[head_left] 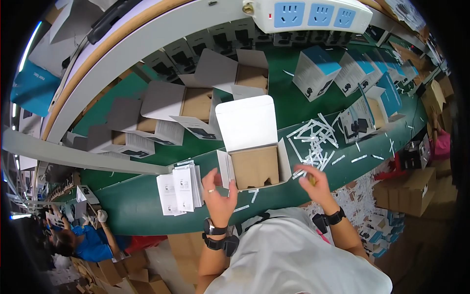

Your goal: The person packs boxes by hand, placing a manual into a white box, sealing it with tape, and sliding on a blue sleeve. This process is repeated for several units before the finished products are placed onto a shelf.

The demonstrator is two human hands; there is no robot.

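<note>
An open white carton [252, 147] with a brown cardboard insert stands on the green belt [147, 206] in front of me, lid flap up. My left hand [219, 195] hovers just left of the carton's front corner, fingers apart and empty, a ring on one finger. My right hand [315, 180] rests at the carton's right side, fingers curled around a small yellowish item among loose white paper strips [313, 139]. A stack of white leaflets [180, 190] lies to the left of my left hand.
More open cartons [196, 105] sit further back on the belt, closed blue-and-white boxes [316, 71] at the back right. A power strip [308, 14] hangs overhead. Brown cardboard boxes [409, 191] stand at the right. A person in blue [88, 240] works at lower left.
</note>
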